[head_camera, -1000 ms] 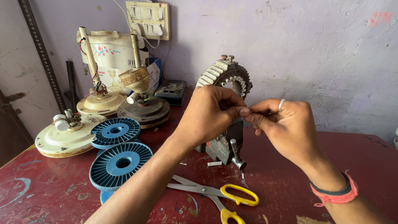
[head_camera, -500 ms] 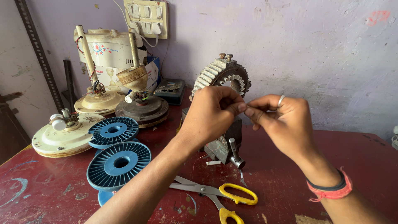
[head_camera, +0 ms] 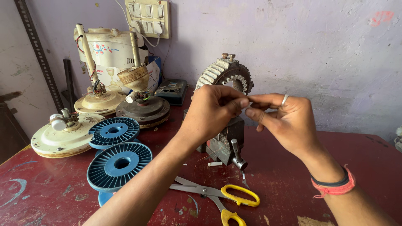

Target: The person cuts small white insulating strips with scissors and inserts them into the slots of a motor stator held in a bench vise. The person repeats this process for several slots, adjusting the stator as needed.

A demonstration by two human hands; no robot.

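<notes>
Wire [head_camera: 229,125], thin and barely visible, is being pinched between closed fingertips of left hand [head_camera: 211,111] and right hand [head_camera: 289,121] before the toothed winding fixture [head_camera: 226,77].

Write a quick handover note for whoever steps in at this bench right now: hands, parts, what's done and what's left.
Left hand and right hand: fingertips pinched together on something small and thin, too fine to identify, in front of the toothed stator core.
The core sits in the small vise on the red table.
Yellow-handled scissors and blue spools lie untouched nearby.
Done and left: cannot tell; both hands still busy at the core.
</notes>
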